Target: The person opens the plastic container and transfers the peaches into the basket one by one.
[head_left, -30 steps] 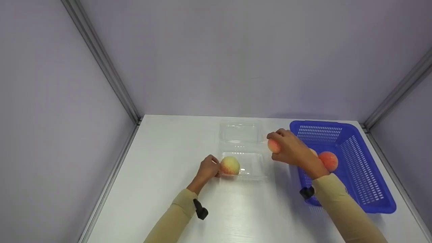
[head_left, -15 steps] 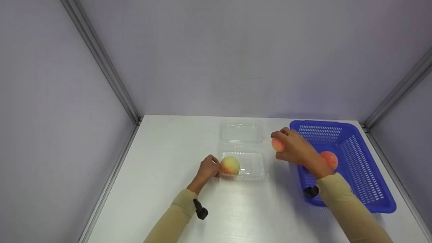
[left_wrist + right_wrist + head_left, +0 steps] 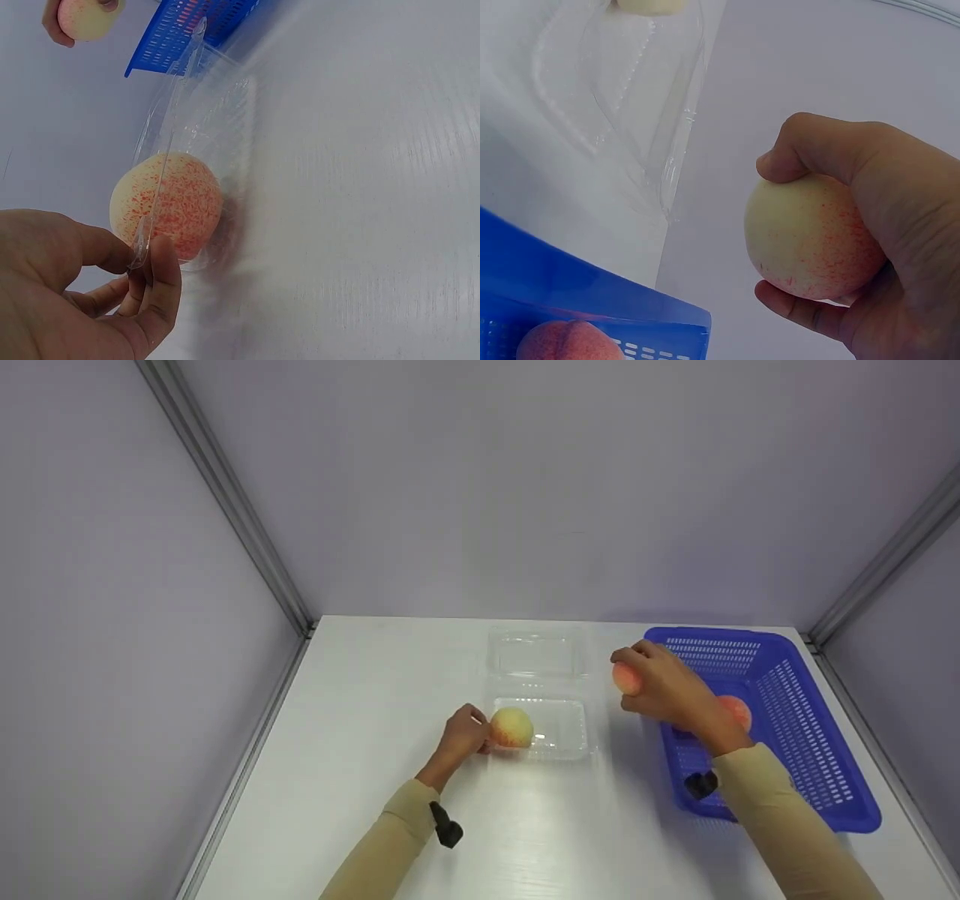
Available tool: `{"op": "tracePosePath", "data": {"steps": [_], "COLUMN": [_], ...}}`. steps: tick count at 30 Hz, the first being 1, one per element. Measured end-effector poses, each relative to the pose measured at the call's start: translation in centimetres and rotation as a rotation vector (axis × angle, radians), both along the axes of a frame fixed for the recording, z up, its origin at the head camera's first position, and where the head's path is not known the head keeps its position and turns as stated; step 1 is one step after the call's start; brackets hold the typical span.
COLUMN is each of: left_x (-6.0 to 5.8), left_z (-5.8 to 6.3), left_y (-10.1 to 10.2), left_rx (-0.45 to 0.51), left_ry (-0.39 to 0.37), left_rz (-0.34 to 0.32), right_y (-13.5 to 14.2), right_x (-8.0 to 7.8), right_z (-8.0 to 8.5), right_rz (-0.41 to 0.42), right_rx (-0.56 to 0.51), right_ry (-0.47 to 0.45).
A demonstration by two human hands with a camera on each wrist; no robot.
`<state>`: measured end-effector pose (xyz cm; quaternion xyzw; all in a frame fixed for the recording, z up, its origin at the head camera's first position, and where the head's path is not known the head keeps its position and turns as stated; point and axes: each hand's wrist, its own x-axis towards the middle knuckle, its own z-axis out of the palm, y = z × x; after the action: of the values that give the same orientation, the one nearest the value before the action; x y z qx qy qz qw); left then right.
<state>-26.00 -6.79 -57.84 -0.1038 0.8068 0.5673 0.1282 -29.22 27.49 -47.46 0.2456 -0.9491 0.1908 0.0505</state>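
A clear plastic clamshell box (image 3: 564, 727) lies unfolded on the white table, its lid (image 3: 535, 654) toward the back wall. One yellow-and-red peach (image 3: 512, 727) sits at the left end of its near half. My left hand (image 3: 463, 733) pinches the box's rim beside that peach, thumb and fingers closed on the thin edge in the left wrist view (image 3: 97, 292). Raised near the left side of the blue basket, my right hand (image 3: 664, 686) grips a second peach (image 3: 810, 236), thumb on one side and fingers on the other.
The blue perforated basket (image 3: 814, 735) stands at the table's right. A redder peach (image 3: 736, 711) lies inside it, partly hidden by my right forearm. Pale walls rise behind the table and at both sides.
My right hand has drifted slightly right, toward the basket, with the peach still in its grip. The left hand and the box have stayed put.
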Motion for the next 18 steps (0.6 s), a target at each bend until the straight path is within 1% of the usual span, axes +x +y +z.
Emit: {"op": "tracePosePath", "data": {"steps": [5, 12, 18], "left_x": [0.1, 0.0, 0.1], "left_z": [0.1, -0.1, -0.2], "left_y": [0.1, 0.0, -0.1], "left_rx": [-0.003, -0.019, -0.025], "left_ry": [0.003, -0.001, -0.001], "left_rz": [0.006, 0.008, 0.004], "right_y": [0.6, 1.0, 1.6], "right_x": [0.0, 0.2, 0.3], "right_z": [0.0, 0.3, 0.4], "right_rz": [-0.005, -0.009, -0.028], "right_rx": [0.004, 0.000, 0.002], "right_ry": [0.005, 0.010, -0.006]}}
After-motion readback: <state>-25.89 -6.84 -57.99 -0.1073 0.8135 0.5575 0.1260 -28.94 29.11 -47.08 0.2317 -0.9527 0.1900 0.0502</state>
